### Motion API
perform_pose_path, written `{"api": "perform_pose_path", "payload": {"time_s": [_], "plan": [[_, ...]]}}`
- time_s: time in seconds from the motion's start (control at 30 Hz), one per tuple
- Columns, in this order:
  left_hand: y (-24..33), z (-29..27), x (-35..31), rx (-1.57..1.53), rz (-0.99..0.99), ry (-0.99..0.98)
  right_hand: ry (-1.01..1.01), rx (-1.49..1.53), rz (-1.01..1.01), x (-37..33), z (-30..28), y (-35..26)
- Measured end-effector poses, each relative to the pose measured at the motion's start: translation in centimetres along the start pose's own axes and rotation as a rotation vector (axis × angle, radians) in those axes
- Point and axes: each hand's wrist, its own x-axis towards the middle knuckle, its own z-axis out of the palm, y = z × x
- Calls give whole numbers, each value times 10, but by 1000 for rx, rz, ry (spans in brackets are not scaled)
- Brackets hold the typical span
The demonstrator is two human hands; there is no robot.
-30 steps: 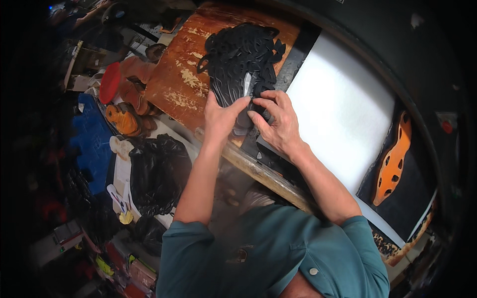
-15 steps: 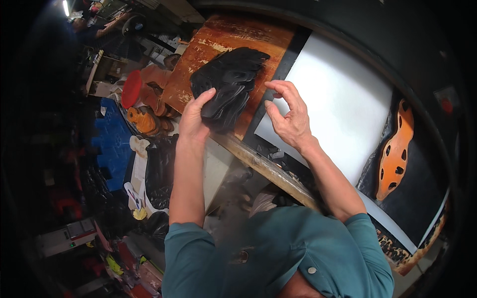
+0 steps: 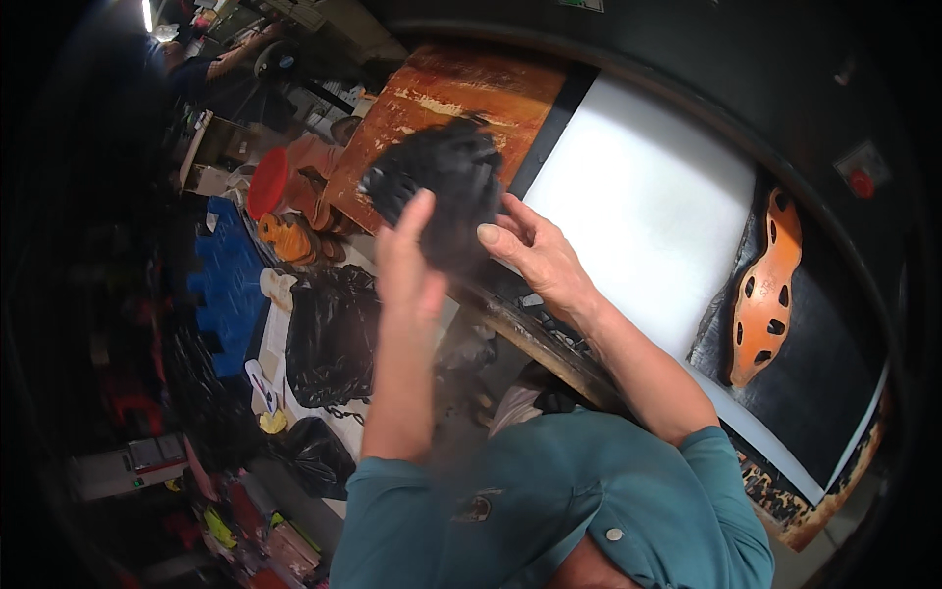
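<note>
A thick stack of thin black sheet pieces [image 3: 442,172] is held over the near edge of a worn brown board, its outline smeared by motion. My left hand [image 3: 404,260], also blurred, grips the stack from its lower left side with the thumb on top. At the stack's right edge, my right hand [image 3: 545,257] closes its thumb and fingers on the border of the pieces. Part of its fingers is hidden behind the stack.
The brown board [image 3: 392,108] lies beside a white sheet [image 3: 648,196]. A long orange form with dark holes [image 3: 765,304] rests on black material [image 3: 834,363] at right. To the left are a red disc [image 3: 267,184], a blue crate [image 3: 224,285] and black plastic bags [image 3: 329,334]. A person [image 3: 211,74] stands far left.
The stack has moved down and turned slightly in my left hand. My right hand has come left from over the white sheet's edge to the stack's right border.
</note>
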Motion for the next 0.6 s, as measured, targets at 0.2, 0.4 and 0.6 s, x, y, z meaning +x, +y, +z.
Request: {"api": "perform_pose_path", "payload": {"time_s": [0.2,0.4,0.6], "plan": [[-79,15,-31,-224,17,61,98,-143,-123,-9,10,-2],[-63,-8,-25,-287,-117,-131,128,-322,-119,-8,14,-4],[-18,-25,-2,-265,-74,-261,132,-381,-170,15,52,-31]]}}
